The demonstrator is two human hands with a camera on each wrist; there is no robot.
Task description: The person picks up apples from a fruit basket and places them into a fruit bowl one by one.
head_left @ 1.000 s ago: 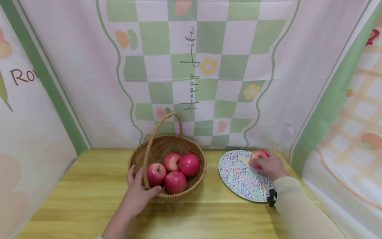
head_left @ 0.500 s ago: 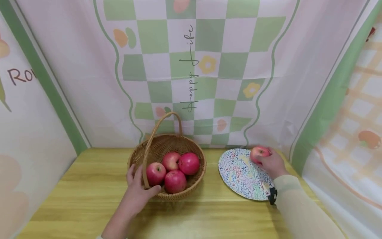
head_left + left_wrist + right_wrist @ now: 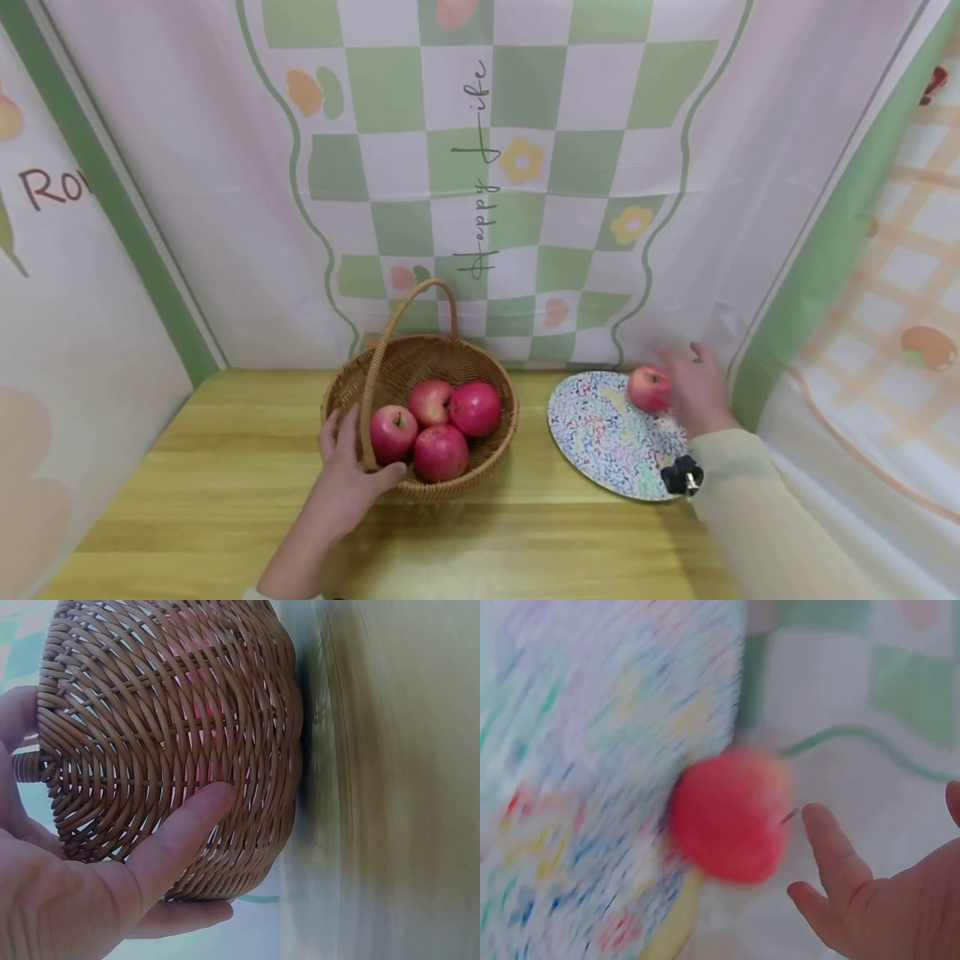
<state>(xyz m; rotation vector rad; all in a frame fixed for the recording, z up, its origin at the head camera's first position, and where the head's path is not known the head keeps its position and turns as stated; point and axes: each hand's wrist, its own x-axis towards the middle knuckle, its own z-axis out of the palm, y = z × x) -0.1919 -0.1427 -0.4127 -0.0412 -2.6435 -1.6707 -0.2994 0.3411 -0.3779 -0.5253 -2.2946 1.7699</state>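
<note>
A red apple (image 3: 648,389) rests near the back right edge of a round speckled board (image 3: 615,442). Just to its right is my right hand (image 3: 699,387), fingers spread and off the fruit; the right wrist view shows a gap between the apple (image 3: 731,815) and the fingers (image 3: 829,840). My left hand (image 3: 348,479) lies against the left side of a wicker basket (image 3: 498,454), around the base of its handle (image 3: 372,375). In the left wrist view, extended fingers (image 3: 180,840) touch the woven wall (image 3: 150,727). Several apples (image 3: 441,453) sit inside the basket.
The wooden table (image 3: 465,550) meets a checkered cloth backdrop (image 3: 517,167) just behind the basket and board. Cloth panels (image 3: 97,308) also stand at left and right. A black device (image 3: 682,476) is strapped at my right wrist.
My right hand has released the apple and pulled back to the right and up, its fingers spreading. The apple remains on the board. My left hand has stayed on the basket.
</note>
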